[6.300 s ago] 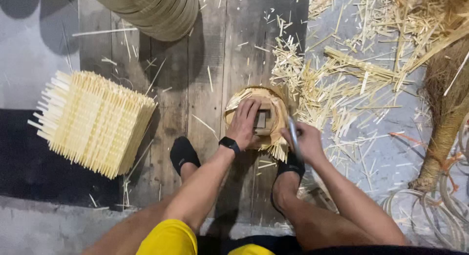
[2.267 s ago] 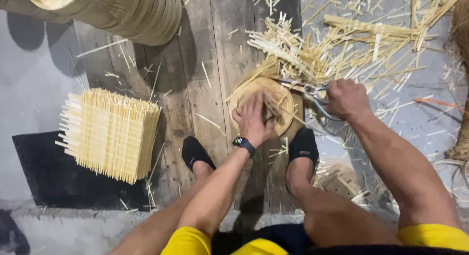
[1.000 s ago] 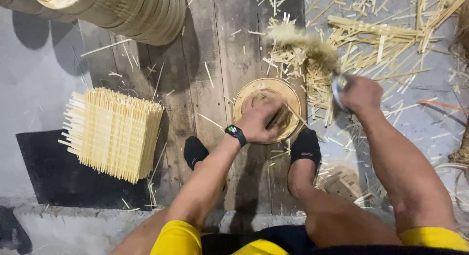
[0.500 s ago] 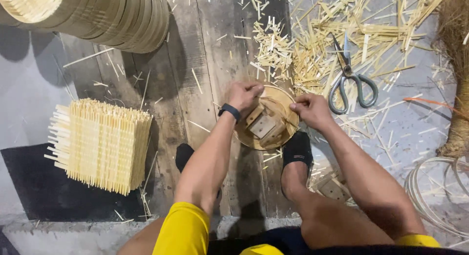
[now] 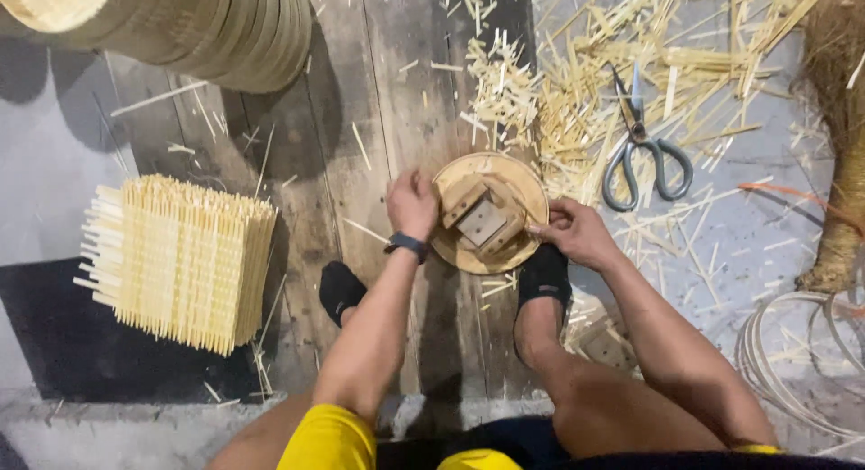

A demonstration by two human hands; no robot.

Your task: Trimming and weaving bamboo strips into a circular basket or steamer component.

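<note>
1. A wooden plank floor [image 5: 396, 91] is seen running from the far edge to the near edge; grey flooring lies along both of its sides.
2. A nested stack of round woven trays [image 5: 180, 28] is laid on its side at the far left corner.
3. A block of stacked bamboo mats [image 5: 180, 258] is set at the left edge of the planks, partly over a black mat [image 5: 54, 344].
4. A spread of cut bamboo strips [image 5: 631, 64] is scattered over the far right area.
5. Coiled cane rings [image 5: 793, 362] are found at the right edge.
6. A round bamboo disc [image 5: 532, 195], with small wooden blocks on its face, is located at the middle of the planks, just beyond two black-socked feet.
7. A pair of scissors [image 5: 641, 146] lies on the strips, near the disc's far right side, untouched.
8. The left hand [image 5: 412, 204] is curled against the disc's left rim and touches it; a black wristband is worn.
9. The right hand [image 5: 577, 231] is closed with its fingers pinched at the disc's right rim.
</note>
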